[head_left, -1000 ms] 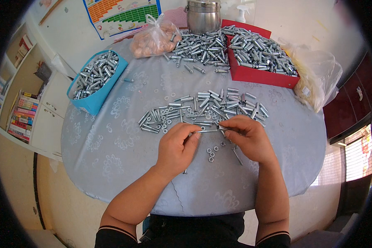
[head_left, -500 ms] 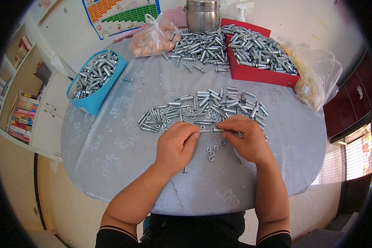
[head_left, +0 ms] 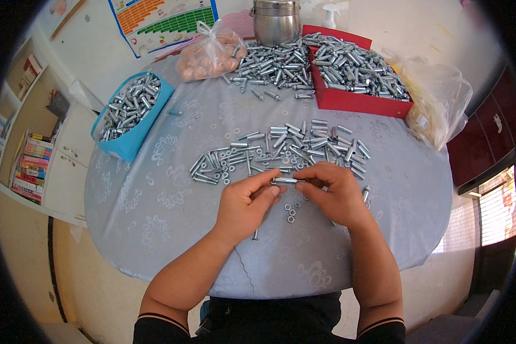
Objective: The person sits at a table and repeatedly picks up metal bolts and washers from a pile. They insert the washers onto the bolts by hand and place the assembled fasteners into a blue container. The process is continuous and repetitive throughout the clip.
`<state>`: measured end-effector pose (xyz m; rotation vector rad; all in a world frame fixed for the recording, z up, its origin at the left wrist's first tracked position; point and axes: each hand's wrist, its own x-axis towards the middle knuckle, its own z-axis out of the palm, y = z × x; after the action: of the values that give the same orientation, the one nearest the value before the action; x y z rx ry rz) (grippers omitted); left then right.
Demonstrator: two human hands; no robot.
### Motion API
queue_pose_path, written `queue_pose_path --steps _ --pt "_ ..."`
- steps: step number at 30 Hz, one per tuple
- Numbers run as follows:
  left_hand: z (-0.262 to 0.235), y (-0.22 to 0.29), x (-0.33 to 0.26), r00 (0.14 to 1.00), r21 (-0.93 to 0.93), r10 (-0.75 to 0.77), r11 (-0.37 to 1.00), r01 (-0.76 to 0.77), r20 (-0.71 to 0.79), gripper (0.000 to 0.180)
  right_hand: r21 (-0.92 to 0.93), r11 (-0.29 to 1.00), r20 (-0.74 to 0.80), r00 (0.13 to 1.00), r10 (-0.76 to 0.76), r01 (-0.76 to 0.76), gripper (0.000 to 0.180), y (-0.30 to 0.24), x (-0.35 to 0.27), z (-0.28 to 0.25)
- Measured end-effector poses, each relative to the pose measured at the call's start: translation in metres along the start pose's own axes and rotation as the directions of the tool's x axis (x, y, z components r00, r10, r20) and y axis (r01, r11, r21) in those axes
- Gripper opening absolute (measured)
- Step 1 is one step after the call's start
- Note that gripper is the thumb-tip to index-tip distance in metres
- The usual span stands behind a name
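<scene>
Between my two hands, over the middle of the table, a silvery bolt with a metal sleeve [head_left: 285, 180] lies roughly level. My left hand [head_left: 243, 200] is closed, its thumb and fingertips pinching the left end. My right hand [head_left: 339, 195] pinches the right end, its fingers hiding that tip. Just beyond both hands spreads a loose pile of bolts, sleeves, nuts and washers [head_left: 281, 143]. Several hex nuts [head_left: 291, 212] sit on the cloth between my wrists. A single bolt [head_left: 255, 234] lies beside my left wrist, and another bolt [head_left: 366, 194] shows right of my right hand.
A blue bin [head_left: 126, 146] full of bolts stands at left. At the back are a heaped pile of bolts [head_left: 275, 60], a red box [head_left: 355, 104] full of them, a tied bag of brownish round things [head_left: 209, 57], a steel pot [head_left: 276, 23] and, at right, another clear bag [head_left: 436, 112].
The sleeve was at my right fingers, with a thin shank reaching my left. Now it shows between both hands, against my left fingertips, and the hands are closer together.
</scene>
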<state>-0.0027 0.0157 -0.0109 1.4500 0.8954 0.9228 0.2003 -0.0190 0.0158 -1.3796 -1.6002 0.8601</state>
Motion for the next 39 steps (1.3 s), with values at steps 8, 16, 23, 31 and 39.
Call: queue_pose_path --steps 8,16,23,31,39 --pt "-0.003 0.001 0.003 1.000 -0.088 -0.013 0.996 0.013 -0.003 0.026 0.211 0.977 -0.089 0.995 0.052 -0.033 0.018 0.008 0.000 0.008" --pt "-0.003 0.002 0.004 0.986 -0.119 0.009 0.992 -0.030 -0.167 0.022 0.184 0.982 -0.454 0.881 0.132 -0.052 0.014 0.007 0.003 -0.029" --pt "0.000 -0.004 0.003 0.993 -0.067 0.057 0.996 -0.064 -0.106 0.022 -0.257 0.962 -0.368 0.930 -0.011 -0.090 0.013 0.014 -0.004 -0.040" --pt "0.003 -0.003 0.000 0.994 -0.040 0.050 0.998 -0.055 -0.102 0.021 -0.689 0.694 -0.061 0.971 0.229 -0.207 0.013 0.010 -0.025 -0.062" --pt "0.002 -0.003 -0.001 0.993 0.047 0.090 0.995 -0.086 -0.078 0.021 -0.668 0.726 0.005 0.974 0.225 -0.164 0.015 0.012 -0.024 -0.061"
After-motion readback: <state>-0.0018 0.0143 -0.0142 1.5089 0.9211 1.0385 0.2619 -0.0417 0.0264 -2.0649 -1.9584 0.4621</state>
